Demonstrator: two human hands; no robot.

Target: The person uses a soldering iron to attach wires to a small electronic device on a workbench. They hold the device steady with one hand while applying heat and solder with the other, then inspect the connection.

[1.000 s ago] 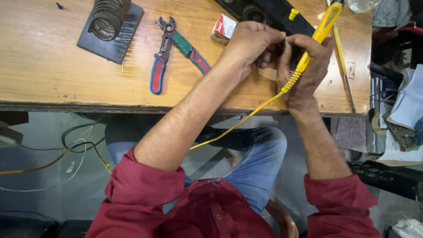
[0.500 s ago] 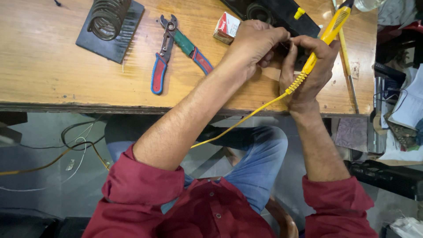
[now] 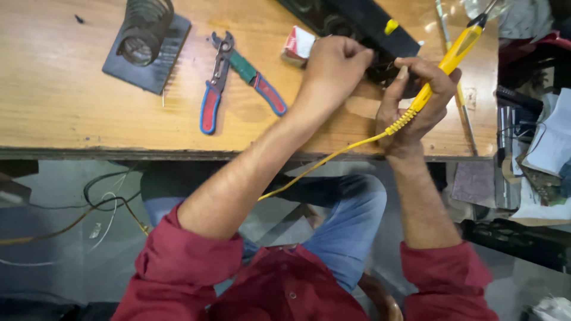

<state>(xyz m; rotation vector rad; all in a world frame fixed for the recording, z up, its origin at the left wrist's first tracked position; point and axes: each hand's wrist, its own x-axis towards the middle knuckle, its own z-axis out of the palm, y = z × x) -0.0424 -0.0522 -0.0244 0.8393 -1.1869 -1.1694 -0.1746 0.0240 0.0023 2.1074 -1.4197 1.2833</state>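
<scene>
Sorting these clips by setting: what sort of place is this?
Probably an electronics repair bench. The right hand holds a yellow soldering iron, a coiled iron stand and wire strippers lie on the wooden table, and the left hand rests on a black device.

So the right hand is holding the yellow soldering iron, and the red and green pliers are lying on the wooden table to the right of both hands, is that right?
Not quite. In the head view the pliers lie to the left of both hands, between the coiled iron stand and the left hand. The rest holds: the right hand grips the yellow soldering iron, and the pliers lie on the wooden table.
</scene>
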